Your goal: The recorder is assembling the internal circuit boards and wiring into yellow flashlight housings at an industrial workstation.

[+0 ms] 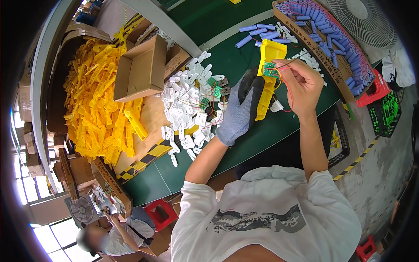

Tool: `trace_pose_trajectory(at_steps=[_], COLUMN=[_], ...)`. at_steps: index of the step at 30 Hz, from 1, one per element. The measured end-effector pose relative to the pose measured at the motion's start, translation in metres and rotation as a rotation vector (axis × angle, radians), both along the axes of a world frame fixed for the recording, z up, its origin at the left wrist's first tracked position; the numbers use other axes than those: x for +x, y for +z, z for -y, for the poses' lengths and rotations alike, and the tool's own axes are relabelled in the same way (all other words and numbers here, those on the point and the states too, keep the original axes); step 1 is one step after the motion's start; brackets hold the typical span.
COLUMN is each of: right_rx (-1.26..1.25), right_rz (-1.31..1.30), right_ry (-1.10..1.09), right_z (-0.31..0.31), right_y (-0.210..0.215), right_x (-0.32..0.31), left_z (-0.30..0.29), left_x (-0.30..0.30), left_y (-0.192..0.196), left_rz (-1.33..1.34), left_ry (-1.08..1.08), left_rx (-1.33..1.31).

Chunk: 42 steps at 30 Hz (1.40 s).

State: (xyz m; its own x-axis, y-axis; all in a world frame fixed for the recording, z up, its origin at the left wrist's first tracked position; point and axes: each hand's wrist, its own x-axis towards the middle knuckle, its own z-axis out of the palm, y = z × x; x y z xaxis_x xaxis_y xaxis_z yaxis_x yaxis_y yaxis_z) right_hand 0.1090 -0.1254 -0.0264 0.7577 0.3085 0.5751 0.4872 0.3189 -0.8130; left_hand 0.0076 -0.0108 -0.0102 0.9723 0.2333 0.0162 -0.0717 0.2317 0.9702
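Observation:
My left hand, in a grey glove with black on the fingers, grips a long yellow plastic housing tilted up over the green table. Bare, my right hand pinches a small green circuit board against the housing's upper part. Red, yellow and dark wires trail from the board, and a white connector piece hangs beside the housing. Left of my gloved hand lies a heap of white plastic parts, with a few more green boards and wires on it.
Yellow housings pile up at the left, beside an open cardboard box. Blue-purple cylindrical cells lie at the far side; many more fill a carton at the far right. A fan stands behind it. Another person works lower left.

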Motion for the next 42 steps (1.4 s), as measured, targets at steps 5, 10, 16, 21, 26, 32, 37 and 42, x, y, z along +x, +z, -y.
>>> trace_pose_trajectory(at_steps=[5, 10, 16, 21, 26, 32, 37, 42], right_rx=[0.030, 0.037, -0.026, -0.092, 0.162, -0.101, -0.212, -0.196], right_rz=[0.103, 0.039, 0.034, 0.148, -0.200, -0.159, -0.125, -0.105], right_ry=[-0.033, -0.015, -0.018, -0.102, 0.039, 0.092, 0.047, -0.019], right_z=[-0.001, -0.003, -0.005, -0.010, -0.011, -0.004, 0.001, -0.002], right_y=[-0.004, -0.005, -0.005, -0.003, -0.001, 0.001, 0.007, 0.011], right_x=[0.004, 0.002, -0.003, -0.007, -0.017, -0.020, -0.021, -0.027], left_z=[0.000, 0.003, 0.002, 0.003, 0.002, 0.000, 0.004, 0.004], left_x=[0.001, 0.000, 0.002, 0.004, 0.000, 0.002, -0.001, -0.001], left_y=[-0.004, 0.001, -0.004, -0.006, 0.005, 0.000, 0.010, -0.003], left_rz=[-0.021, -0.032, -0.016, -0.010, 0.033, 0.026, -0.012, -0.001], left_ry=[0.009, 0.018, 0.077, 0.190, 0.312, 0.297, 0.234, 0.245], left_rx=[-0.048, -0.086, -0.048, 0.057, 0.147, 0.134, -0.010, 0.023])
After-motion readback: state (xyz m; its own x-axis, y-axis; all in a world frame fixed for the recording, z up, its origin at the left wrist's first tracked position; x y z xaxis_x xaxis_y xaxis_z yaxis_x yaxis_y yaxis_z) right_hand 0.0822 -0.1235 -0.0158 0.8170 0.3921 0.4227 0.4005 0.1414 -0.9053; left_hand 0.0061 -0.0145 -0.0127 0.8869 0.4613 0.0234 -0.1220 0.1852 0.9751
